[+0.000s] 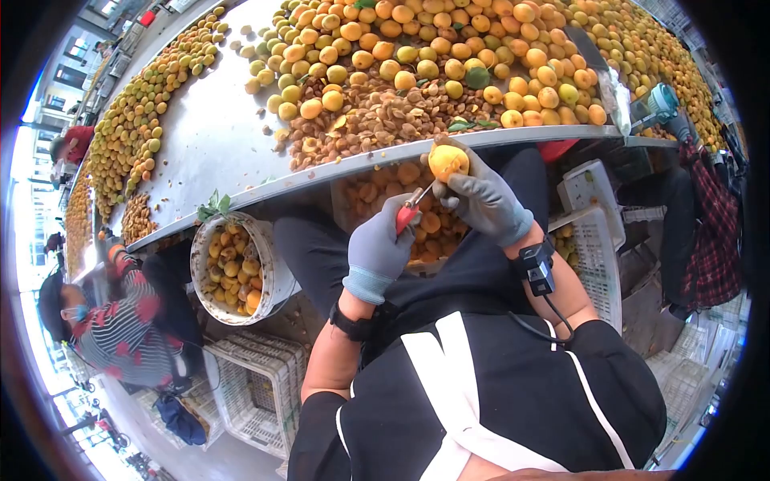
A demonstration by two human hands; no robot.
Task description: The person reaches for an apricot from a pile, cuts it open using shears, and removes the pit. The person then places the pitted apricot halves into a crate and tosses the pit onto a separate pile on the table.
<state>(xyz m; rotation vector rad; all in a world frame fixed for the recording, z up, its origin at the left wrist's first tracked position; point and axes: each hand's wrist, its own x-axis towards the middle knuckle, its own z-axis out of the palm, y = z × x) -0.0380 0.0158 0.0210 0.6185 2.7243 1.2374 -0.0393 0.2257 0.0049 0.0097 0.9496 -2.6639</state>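
My left hand (pixel 377 250), in a grey glove, grips a small red-handled knife (pixel 411 210) whose blade points up at a yellow apricot (pixel 447 160). My right hand (pixel 484 200), also in a grey glove, holds that apricot just below the metal table's edge (pixel 337 166). Both hands are over a crate of cut apricot halves (pixel 425 228) on my lap. A black wristband sits on each wrist, and the right one has a cable.
The long metal table carries heaps of whole apricots (pixel 433 56) and a pile of pits (pixel 377 120). A white bucket of fruit (pixel 233 268) stands at my left, with white plastic crates (pixel 597 240) around. One person sits at the left (pixel 120 329), another at the right (pixel 706 224).
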